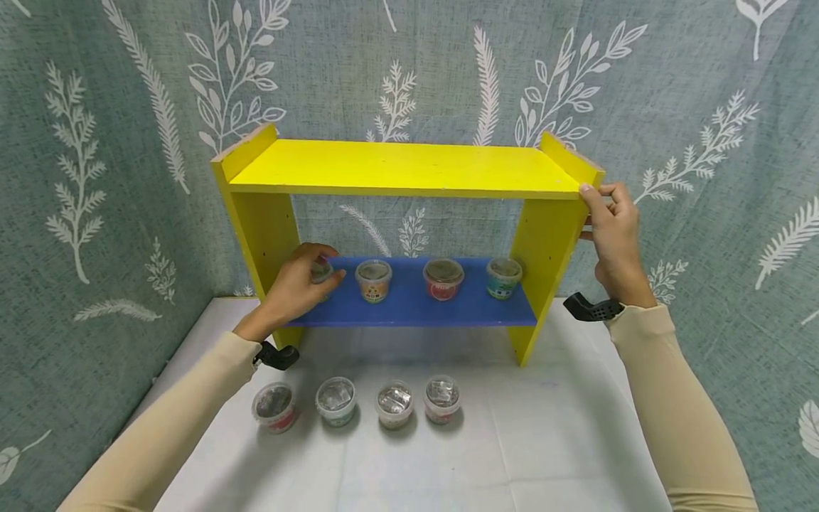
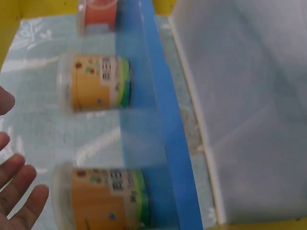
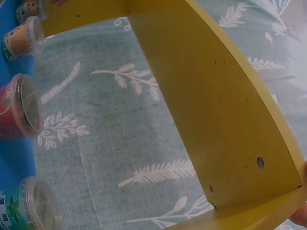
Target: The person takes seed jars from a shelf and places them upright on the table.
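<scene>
A yellow shelf unit (image 1: 409, 167) with a blue lower board (image 1: 409, 313) stands on the table. My left hand (image 1: 297, 283) is at the board's left end, beside an orange-labelled lidded cup (image 2: 108, 196) that it partly hides in the head view. In the left wrist view its fingers (image 2: 19, 191) are spread and apart from that cup. Farther right on the board stand a second orange cup (image 1: 373, 281), a red cup (image 1: 443, 279) and a green cup (image 1: 504, 277). My right hand (image 1: 617, 235) grips the unit's upper right edge, thumb in front.
On the white tablecloth (image 1: 486, 441) in front of the unit, several more lidded cups stand in a row, from a red-labelled cup (image 1: 275, 407) to another cup (image 1: 442, 400). Leaf-patterned cloth (image 1: 397, 71) hangs behind and at both sides.
</scene>
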`<state>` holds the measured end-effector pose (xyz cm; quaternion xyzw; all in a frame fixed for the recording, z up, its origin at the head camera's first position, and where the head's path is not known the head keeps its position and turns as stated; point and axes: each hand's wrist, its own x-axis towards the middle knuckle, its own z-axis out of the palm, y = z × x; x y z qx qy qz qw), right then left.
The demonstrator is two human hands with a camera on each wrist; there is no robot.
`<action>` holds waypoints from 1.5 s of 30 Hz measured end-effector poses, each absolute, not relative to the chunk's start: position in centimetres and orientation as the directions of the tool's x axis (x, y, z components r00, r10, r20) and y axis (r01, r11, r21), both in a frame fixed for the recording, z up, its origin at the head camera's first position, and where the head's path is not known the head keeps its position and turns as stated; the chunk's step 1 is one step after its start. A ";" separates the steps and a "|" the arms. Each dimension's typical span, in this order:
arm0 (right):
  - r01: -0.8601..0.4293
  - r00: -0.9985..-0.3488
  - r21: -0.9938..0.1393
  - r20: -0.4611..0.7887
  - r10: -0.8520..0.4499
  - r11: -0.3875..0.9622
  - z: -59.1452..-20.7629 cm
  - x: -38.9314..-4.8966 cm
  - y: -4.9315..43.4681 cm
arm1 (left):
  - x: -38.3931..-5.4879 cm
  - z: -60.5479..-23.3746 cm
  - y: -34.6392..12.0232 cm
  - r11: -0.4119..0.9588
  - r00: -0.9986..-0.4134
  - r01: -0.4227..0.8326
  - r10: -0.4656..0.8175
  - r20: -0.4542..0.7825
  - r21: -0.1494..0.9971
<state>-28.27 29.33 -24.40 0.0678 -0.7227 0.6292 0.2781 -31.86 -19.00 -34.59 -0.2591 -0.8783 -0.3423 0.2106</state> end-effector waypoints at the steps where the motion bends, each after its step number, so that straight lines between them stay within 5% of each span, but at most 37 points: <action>1: -0.450 -0.834 -0.870 0.490 0.253 0.199 -24.4 -28.3 29.3 | -32.1 -34.6 -19.2 0.637 -0.777 0.594 0.295 0.556 0.491; 20: -0.438 -0.837 -0.873 0.483 0.259 0.215 -24.5 -28.5 29.3 | -33.1 -35.1 -20.4 0.732 -0.878 0.415 0.166 0.449 0.541; 34: -0.447 -0.831 -0.868 0.493 0.260 0.217 -24.3 -28.4 29.1 | -33.1 -35.3 -20.7 0.729 -0.972 0.206 0.074 0.223 0.653; 45: -0.452 -0.828 -0.863 0.500 0.254 0.224 -24.3 -28.6 29.3 | -32.7 -35.7 -20.7 0.673 -0.987 0.140 0.035 0.157 0.727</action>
